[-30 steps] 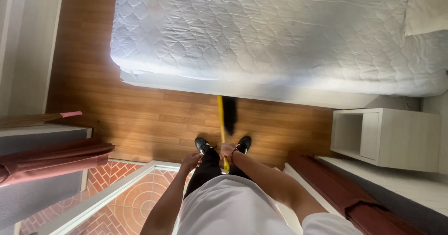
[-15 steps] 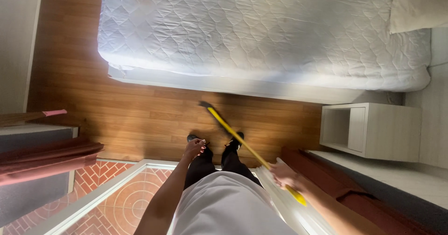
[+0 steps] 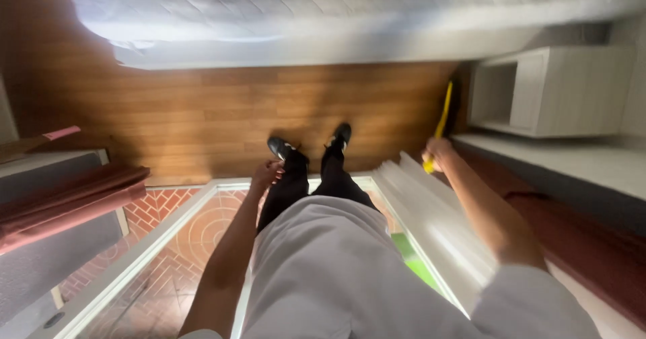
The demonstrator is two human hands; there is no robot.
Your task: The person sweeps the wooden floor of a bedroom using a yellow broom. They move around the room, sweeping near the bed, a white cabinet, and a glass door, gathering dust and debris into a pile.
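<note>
While standing at a white door sill [image 3: 134, 258], looking straight down past a pale shirt and dark trousers. Far left: a pink-tipped strip [image 3: 60, 134] lying on a grey ledge, dark red folded cloth [image 3: 67, 201] just below it, brick-patterned tiles [image 3: 168, 245] on the near side of the sill.

Left of centre: left hand [image 3: 267, 175] hanging beside the trouser leg, fingers loosely curled, holding nothing; possibly brushing the leg, though too blurred to tell.

Centre: black shoes [image 3: 279, 147] planted on a brown wood floor [image 3: 202, 110], with a white quilted mattress [image 3: 303, 9] across the top of the view.

Right of centre: white ribbed door frame [image 3: 437, 224] slanting up from below, and above it the right hand [image 3: 437, 152], closed in a fist round the near end of a yellow handle [image 3: 443, 114], arm stretched well out to the side. Runs away from the fist and down toward the floor, into the dark gap just beside a white bedside cabinet [image 3: 552, 90]; lower end lost in shadow, whatever head it carries not visible.

Looks light, stiff and smooth, likely plastic or coated metal: easy to swing one-handed, but apt to twist in a slack palm. Best gripped as now, near the top end, with a second hold lower on the shaft for firmer control.

Far right: more dark red cloth [image 3: 585, 245] along a pale ledge.
</note>
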